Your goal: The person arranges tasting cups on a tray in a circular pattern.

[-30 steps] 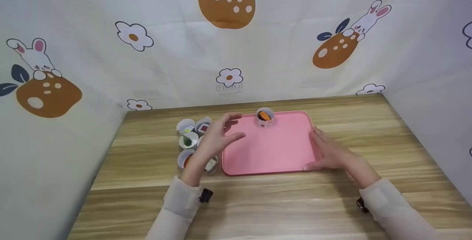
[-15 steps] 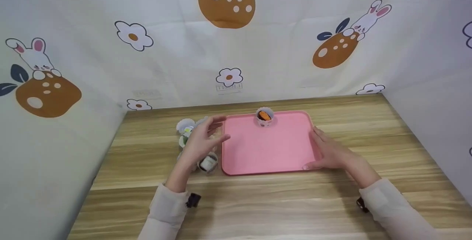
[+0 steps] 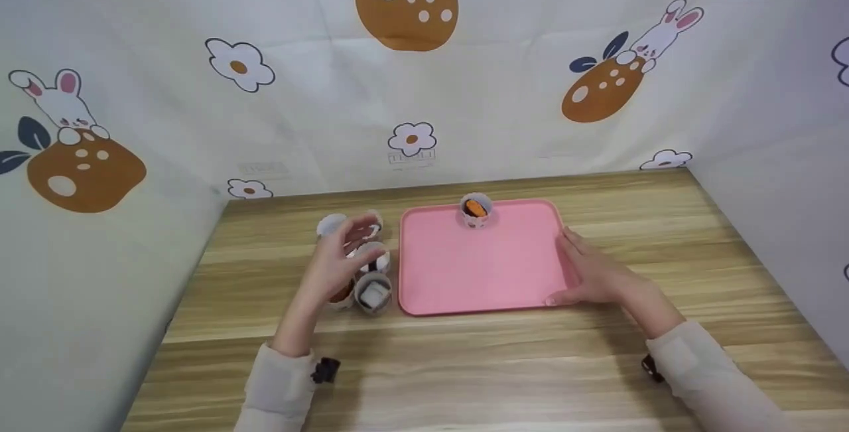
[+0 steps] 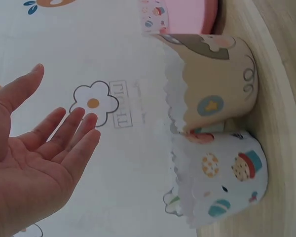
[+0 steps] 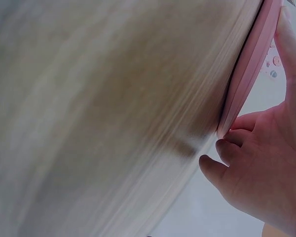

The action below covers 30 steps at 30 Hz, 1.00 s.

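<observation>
Several scalloped paper cups stand grouped left of a pink tray (image 3: 477, 266). My left hand (image 3: 328, 266) hovers over them with spread, relaxed fingers and nothing in its grasp. It hides part of the group. The front cup (image 3: 373, 294) contains a whitish piece; behind it, another cup (image 3: 373, 258) holds a white piece with a dark band. In the left wrist view, a tan cup (image 4: 217, 79) and a white printed cup (image 4: 222, 177) are apart from the hand. My right hand (image 3: 593, 277) holds the tray's near right corner, thumb at the front rim and fingers along the side.
A single cup (image 3: 475, 210) with an orange-topped piece sits at the tray's back edge. The wooden table (image 3: 464, 365) ends against a light cloth backdrop (image 3: 497, 87) printed with rabbits and flowers.
My left hand has moved left and slightly down, from the tray's left edge to above the grouped cups. The right hand, the tray and the cup on it have stayed put.
</observation>
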### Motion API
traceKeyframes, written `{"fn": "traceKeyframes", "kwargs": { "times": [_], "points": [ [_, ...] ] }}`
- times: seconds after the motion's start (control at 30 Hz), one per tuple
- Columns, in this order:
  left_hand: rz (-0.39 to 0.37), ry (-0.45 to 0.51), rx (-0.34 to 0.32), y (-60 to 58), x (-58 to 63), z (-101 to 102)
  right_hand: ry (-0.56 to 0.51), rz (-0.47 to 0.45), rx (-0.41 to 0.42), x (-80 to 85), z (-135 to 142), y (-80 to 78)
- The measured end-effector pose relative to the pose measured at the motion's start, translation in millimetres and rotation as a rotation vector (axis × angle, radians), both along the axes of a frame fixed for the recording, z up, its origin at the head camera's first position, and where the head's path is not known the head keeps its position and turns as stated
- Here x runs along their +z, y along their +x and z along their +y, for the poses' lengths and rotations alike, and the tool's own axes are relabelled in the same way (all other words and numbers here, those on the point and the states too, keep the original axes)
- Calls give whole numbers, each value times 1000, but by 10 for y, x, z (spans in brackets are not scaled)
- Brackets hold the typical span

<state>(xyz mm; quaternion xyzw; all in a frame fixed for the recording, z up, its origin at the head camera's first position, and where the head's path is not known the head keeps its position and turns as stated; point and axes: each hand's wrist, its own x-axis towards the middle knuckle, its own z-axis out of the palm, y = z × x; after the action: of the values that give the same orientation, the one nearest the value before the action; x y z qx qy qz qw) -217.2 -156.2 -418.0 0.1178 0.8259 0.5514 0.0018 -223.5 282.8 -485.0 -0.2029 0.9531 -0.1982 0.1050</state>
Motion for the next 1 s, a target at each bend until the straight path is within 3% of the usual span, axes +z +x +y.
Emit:
{"fn": "traceKeyframes", "kwargs": {
  "times": [0.17, 0.7, 1.0],
  "points": [
    [-21, -37, 16, 20, -16, -121, -4, -1, 2, -15, 7, -1],
    [-93, -5, 73, 125, -130, -450, -9, -1, 0, -29, 0, -7],
    [-72, -17, 87, 183, -189, -593, 4, -8, -7, -23, -3, -9]
  ]
}}
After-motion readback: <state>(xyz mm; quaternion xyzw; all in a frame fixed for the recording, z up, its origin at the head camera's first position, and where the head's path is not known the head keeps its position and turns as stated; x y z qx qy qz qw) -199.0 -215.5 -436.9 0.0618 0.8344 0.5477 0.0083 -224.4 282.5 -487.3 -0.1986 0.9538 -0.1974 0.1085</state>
